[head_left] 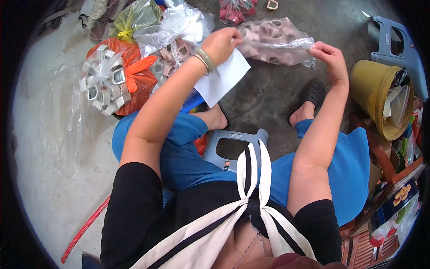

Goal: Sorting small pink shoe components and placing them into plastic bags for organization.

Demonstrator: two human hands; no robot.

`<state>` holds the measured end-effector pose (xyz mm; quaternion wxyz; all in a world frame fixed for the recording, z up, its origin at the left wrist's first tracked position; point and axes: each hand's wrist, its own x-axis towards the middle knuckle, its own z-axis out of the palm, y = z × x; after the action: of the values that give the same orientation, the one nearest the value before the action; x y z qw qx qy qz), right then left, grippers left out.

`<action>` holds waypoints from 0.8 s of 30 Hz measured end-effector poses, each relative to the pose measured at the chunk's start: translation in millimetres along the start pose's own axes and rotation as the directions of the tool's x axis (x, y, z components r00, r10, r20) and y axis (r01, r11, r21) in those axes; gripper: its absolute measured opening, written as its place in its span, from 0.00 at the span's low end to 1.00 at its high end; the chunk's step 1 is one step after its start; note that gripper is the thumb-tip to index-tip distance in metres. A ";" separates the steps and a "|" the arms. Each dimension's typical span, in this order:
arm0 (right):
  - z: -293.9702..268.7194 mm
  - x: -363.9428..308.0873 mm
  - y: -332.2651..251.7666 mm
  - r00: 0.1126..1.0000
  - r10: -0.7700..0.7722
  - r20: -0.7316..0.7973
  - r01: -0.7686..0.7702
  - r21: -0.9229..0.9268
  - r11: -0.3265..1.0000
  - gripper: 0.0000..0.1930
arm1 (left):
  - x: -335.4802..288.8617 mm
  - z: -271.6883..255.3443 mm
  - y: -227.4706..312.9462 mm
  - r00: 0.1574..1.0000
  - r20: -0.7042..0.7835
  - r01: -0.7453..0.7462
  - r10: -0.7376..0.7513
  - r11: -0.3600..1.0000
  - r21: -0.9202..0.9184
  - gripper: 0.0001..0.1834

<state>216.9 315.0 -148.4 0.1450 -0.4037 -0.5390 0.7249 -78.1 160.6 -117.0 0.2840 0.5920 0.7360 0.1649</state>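
Stretched between my hands is a clear plastic bag (272,38) filled with several pale pink ring-shaped pieces. My left hand (221,45) is closed on the bag's left end, fingers pinched together. At the bag's right end, my right hand (329,56) pinches the gathered plastic edge. A white sheet of paper (224,78) shows under my left wrist; whether my hand touches it is hidden. Left of that forearm sits another clear bag of pinkish pieces (175,54). An orange bag (142,74) and a clear bag of white pieces (105,85) lie beyond it.
A grey plastic stool (261,134) stands between my legs, and another blue-grey stool (405,49) at the far right. Near it is a yellow bucket (369,87) with scraps inside. A loose ring piece (272,5) and a bag of red things (237,11) lie at the far edge.
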 end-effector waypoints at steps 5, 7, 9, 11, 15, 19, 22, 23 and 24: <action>1.2 9.1 -10.2 0.998 -0.065 -0.013 0.066 0.081 0.995 0.05 | 17.4 -38.6 5.3 0.999 0.009 -0.048 0.048 0.998 0.052 0.10; 6.4 11.5 -7.7 0.993 -0.121 0.006 0.120 0.091 0.989 0.06 | 17.2 -41.2 2.5 1.000 -0.011 0.000 0.001 0.999 0.033 0.11; 8.6 10.4 -9.4 0.992 -0.129 0.013 0.127 0.110 0.986 0.06 | 13.4 -42.8 4.6 1.000 -0.028 0.003 -0.004 1.000 -0.009 0.10; 8.3 10.8 -13.2 0.987 -0.156 0.028 0.150 0.145 0.978 0.06 | 8.0 -44.1 5.6 0.999 -0.048 0.004 -0.006 0.999 -0.050 0.10; 5.1 4.8 -19.3 0.944 -0.327 0.028 0.301 0.328 0.895 0.06 | 8.2 -52.5 17.6 0.991 -0.104 0.039 -0.084 0.926 -0.375 0.09; 5.8 15.9 -18.0 0.977 -0.188 -0.097 0.203 0.170 0.964 0.08 | 25.0 -35.8 15.0 0.986 -0.164 -0.088 0.033 0.935 -0.344 0.09; 17.1 9.7 -26.0 0.965 -0.227 -0.131 0.256 0.293 0.921 0.09 | 32.6 -39.1 21.7 0.985 -0.173 -0.060 0.005 0.948 -0.313 0.09; 14.4 11.5 -24.6 0.964 -0.228 -0.135 0.259 0.289 0.922 0.09 | 39.8 -40.0 22.5 0.984 -0.180 -0.059 0.006 0.954 -0.292 0.09; 11.2 12.5 -21.3 0.968 -0.204 -0.148 0.240 0.289 0.927 0.09 | 35.5 -36.7 23.8 0.990 -0.141 -0.021 -0.027 0.944 -0.329 0.08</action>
<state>195.9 323.6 -133.6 0.3175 -0.3539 -0.4537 0.7537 -87.0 204.1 -82.4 0.3256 0.5215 0.7175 0.3275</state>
